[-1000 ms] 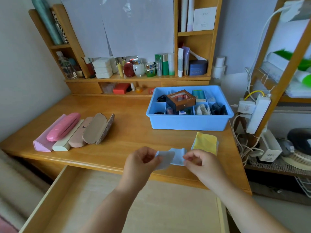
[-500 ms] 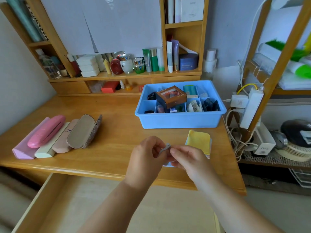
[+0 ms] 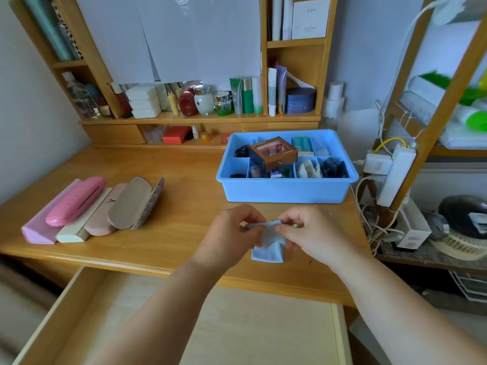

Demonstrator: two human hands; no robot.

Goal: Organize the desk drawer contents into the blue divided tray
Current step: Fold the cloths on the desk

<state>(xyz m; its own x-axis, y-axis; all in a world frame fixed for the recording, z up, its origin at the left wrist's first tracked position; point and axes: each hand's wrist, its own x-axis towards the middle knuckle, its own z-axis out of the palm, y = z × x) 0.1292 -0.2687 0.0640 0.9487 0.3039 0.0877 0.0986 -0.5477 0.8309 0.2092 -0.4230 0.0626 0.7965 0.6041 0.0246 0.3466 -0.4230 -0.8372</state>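
Both hands meet over the desk's (image 3: pixel 163 233) near edge: left hand (image 3: pixel 232 233) & right hand (image 3: pixel 311 233) each pinch the top of a folded pale blue cloth (image 3: pixel 268 246), which hangs down btwn them. Blue tray (image 3: pixel 287 191) sits at 12 o'clock from the cloth, compartments partly filled, brown box (image 3: pixel 272 152) on top. Glasses cases (image 3: pixel 92 209) lie at 9 o'clock. Drawer (image 3: pixel 184 325) open at 6 o'clock

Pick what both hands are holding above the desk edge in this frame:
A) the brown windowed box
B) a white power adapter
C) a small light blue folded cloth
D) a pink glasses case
C: the left hand and right hand each pinch the top of the light blue cloth, which hangs folded between them.
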